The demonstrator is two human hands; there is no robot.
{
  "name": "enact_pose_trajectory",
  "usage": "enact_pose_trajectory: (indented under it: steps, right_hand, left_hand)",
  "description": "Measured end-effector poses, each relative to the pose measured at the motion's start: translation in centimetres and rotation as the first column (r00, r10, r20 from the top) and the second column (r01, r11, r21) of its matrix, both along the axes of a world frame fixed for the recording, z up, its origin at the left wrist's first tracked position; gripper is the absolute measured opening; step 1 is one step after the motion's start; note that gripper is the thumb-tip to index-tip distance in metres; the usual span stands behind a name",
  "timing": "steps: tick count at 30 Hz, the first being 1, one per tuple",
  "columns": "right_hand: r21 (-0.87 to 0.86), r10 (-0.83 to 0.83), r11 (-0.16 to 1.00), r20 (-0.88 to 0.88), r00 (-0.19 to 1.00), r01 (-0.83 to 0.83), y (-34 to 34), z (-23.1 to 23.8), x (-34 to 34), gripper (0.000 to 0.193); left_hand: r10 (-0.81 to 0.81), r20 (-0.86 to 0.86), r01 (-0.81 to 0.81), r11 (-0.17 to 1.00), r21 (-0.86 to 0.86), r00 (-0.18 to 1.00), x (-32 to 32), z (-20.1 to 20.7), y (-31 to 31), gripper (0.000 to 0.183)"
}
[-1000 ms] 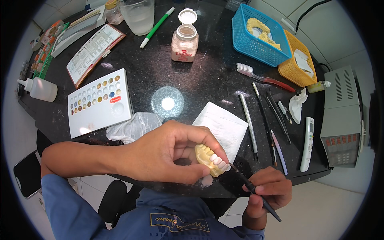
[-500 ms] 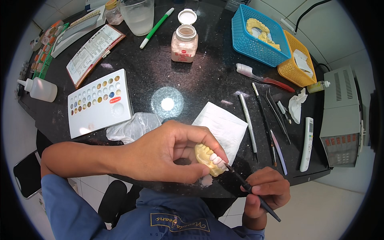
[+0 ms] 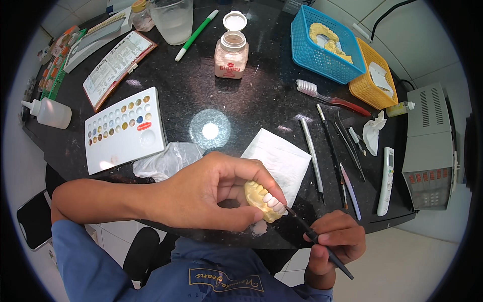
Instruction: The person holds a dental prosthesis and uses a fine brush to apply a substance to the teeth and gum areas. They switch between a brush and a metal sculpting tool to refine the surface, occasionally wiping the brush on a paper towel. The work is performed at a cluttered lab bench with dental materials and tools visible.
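Note:
My left hand (image 3: 211,194) grips a yellow plaster dental model (image 3: 255,197) between thumb and fingers, just above the counter's front edge. A row of white artificial teeth (image 3: 272,201) runs along the side of the model facing right. In my right hand (image 3: 336,241), a slim black-handled tool (image 3: 307,229) is pinched like a pen. Its narrow tip meets or nearly meets the last white teeth; whether it is a brush or a blade, I cannot tell. Below the model lies a folded white tissue (image 3: 282,161), partly hidden by my left fingers.
Left stands a white palette (image 3: 126,133) beside crumpled clear plastic (image 3: 168,160). An open jar of pinkish powder (image 3: 232,60) is at the back. Rightward lie a metal tool (image 3: 313,156), tweezers (image 3: 349,146), a red toothbrush (image 3: 332,98) and a white remote (image 3: 386,181). Blue (image 3: 322,63) and yellow baskets (image 3: 365,90) stand behind.
Almost nothing differs. The tool's tip has shifted very slightly at the end of the white teeth; both hands keep their grip.

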State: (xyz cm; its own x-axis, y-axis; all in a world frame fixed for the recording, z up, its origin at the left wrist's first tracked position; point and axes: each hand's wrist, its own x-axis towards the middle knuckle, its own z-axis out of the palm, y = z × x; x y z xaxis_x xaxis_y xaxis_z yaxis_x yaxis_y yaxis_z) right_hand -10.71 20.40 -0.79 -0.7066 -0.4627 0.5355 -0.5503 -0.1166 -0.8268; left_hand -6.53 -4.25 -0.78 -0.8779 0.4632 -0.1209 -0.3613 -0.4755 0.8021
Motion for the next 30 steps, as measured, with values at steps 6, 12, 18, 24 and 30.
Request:
enact_pose_trajectory:
  steps: [6,12,18,24,30]
  right_hand:
    - [0.001,0.014,1.000,0.001,1.000,-0.014,0.00,0.03,-0.08,0.025]
    - [0.008,0.016,1.000,0.011,1.000,-0.016,-0.03,0.11,-0.01,0.026]
    - [0.024,0.016,1.000,0.010,1.000,-0.017,-0.08,0.15,-0.03,0.026]
    - [0.026,0.015,1.000,0.000,1.000,-0.015,0.02,0.05,-0.06,0.025]
    - [0.018,0.004,1.000,0.002,1.000,-0.004,-0.09,0.08,0.01,0.024]
  left_hand:
    - [-0.004,0.016,0.004,1.000,-0.006,1.000,0.03,-0.01,-0.04,0.033]
    - [-0.006,0.009,0.006,1.000,-0.002,1.000,0.00,0.01,-0.02,0.032]
    - [-0.007,0.002,0.007,1.000,-0.002,1.000,-0.02,-0.02,-0.01,0.032]
    - [-0.003,0.000,0.003,1.000,-0.006,1.000,0.00,-0.01,-0.05,0.032]
    - [-0.001,0.002,0.001,1.000,-0.007,1.000,0.01,0.10,-0.06,0.032]
